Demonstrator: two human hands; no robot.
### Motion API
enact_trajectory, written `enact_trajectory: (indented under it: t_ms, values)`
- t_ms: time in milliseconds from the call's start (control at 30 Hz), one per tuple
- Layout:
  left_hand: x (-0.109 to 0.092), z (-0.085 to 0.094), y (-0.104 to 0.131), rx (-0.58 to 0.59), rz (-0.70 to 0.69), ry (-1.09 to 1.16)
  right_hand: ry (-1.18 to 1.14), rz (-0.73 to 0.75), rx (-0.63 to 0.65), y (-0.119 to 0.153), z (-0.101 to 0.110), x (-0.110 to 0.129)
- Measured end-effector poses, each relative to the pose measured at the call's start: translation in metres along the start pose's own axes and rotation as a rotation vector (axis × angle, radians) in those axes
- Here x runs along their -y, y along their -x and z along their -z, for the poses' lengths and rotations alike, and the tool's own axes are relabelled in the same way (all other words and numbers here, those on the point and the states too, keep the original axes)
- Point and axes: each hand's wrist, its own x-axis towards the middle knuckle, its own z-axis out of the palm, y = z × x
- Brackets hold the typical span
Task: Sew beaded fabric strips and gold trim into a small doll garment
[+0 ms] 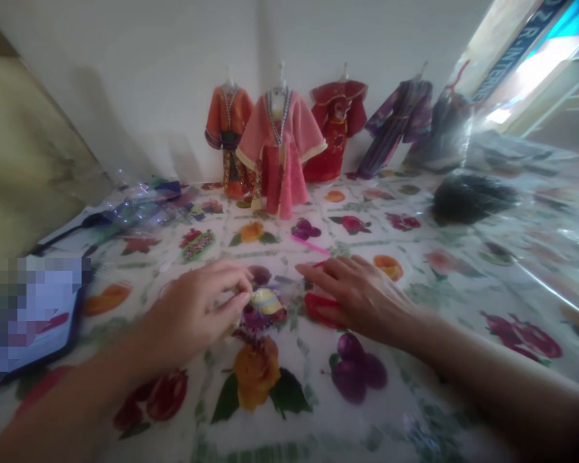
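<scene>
Near the middle of the flowered tablecloth, my left hand (212, 299) has its thumb and fingertips drawn together at the left edge of a small shiny patterned piece (267, 305), yellow and purple. Just right of it, my right hand (354, 289) lies palm down with fingers stretched out over a red object (322, 310), partly hidden beneath them. A thin pink stick (309, 244) lies beyond my right fingertips. The picture is blurred around both hands.
Small dressed figures on stands, one in a pink robe (282, 148), line the wall. A phone (43, 321) lies at left, near clear plastic packets (139, 206). A green-edged beaded piece (197, 245) is beyond my left hand. A black bundle (470, 196) sits at right.
</scene>
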Motion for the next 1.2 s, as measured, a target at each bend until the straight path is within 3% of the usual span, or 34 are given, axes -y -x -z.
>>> enact_trajectory:
  t_ms: [233,767,900,1033,1200]
  values:
    - [0.005,-0.023,-0.009,-0.021,0.003,0.186,0.075,0.055,0.017,-0.002,0.003,0.010]
    - [0.013,-0.033,-0.011,-0.180,-0.182,0.142,0.054,0.040,0.038,-0.001,0.006,0.012]
    - [0.016,-0.032,-0.010,-0.253,-0.152,0.223,0.084,-0.066,-0.009,0.002,0.013,-0.010]
    - [0.019,-0.034,-0.009,-0.251,-0.145,0.292,0.097,-0.299,-0.067,0.007,0.013,-0.048]
    - [0.018,-0.037,-0.008,-0.256,-0.165,0.318,-0.007,-0.490,0.093,0.014,-0.007,-0.090]
